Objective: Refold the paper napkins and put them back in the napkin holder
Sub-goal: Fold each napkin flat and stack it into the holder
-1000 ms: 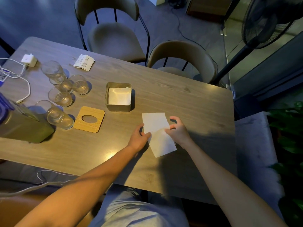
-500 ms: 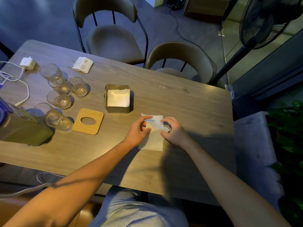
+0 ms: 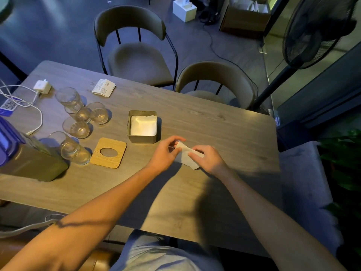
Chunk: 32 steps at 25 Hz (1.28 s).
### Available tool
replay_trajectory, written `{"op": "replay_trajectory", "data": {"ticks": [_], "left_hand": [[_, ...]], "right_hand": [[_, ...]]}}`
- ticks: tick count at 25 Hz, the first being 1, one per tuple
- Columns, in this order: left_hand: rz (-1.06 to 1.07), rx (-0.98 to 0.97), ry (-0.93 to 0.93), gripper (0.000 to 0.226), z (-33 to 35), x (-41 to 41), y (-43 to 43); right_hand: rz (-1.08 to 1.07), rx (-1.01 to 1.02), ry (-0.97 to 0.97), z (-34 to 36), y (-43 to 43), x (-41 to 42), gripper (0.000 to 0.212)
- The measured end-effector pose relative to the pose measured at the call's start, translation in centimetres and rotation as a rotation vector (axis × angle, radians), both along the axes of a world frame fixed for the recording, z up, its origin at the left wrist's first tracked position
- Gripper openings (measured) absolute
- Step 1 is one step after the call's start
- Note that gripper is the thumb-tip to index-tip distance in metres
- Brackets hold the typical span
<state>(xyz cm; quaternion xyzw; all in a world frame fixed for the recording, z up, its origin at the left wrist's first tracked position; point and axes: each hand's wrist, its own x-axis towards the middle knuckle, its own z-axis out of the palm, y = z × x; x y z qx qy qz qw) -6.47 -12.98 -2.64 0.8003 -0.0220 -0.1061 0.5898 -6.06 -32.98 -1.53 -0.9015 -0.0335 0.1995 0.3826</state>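
Note:
A white paper napkin, folded small, is lifted a little off the wooden table between both hands. My left hand pinches its left end and my right hand pinches its right side. Just to the left and behind stands the square metal napkin holder, open on top, with a stack of white folded napkins lying inside. The holder's wooden lid, with a round hole, lies flat on the table to its left.
Several drinking glasses stand at the left, beside a green box. A charger with white cable and a small printed packet lie at the back left. Two chairs stand behind the table; a fan stands at the right.
The long napkin that lay flat on the table has been folded over to a smaller shape. Both hands have come closer together and now hold it just above the table.

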Motion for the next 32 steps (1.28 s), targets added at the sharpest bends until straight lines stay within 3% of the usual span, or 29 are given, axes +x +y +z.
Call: {"op": "replay_trajectory", "data": {"ticks": [4,6,10,15,20,23,28,32], "left_hand": [[-0.101,0.209,0.032,0.034,0.2,0.7,0.5],[-0.122,0.307,-0.009,0.024,-0.2,1.1,0.8],[-0.089,0.109,0.07,0.014,0.2,1.8,1.8],[-0.023,-0.115,0.252,0.021,2.1,2.9,2.5],[0.201,-0.171,0.277,0.019,1.9,4.3,3.7],[0.347,-0.187,0.285,0.024,1.4,5.1,5.5],[0.531,-0.198,0.266,0.028,0.4,6.1,8.2],[0.617,-0.125,0.231,0.026,-0.2,7.5,9.8]], "right_hand": [[0.045,0.031,0.003,0.8,-0.3,0.1,0.018],[0.035,0.083,0.017,0.8,-0.4,0.3,0.016],[-0.119,0.204,0.057,0.7,-0.5,0.7,0.016],[-0.223,0.341,0.067,1.4,0.4,2.3,0.02],[-0.197,0.342,0.087,2.8,3.2,4.3,0.025],[-0.242,0.352,0.162,2.6,5.2,5.4,0.041],[-0.251,0.465,0.244,2.4,8.4,7.3,0.031],[-0.125,0.446,0.365,2.3,10.5,8.3,0.026]]}}
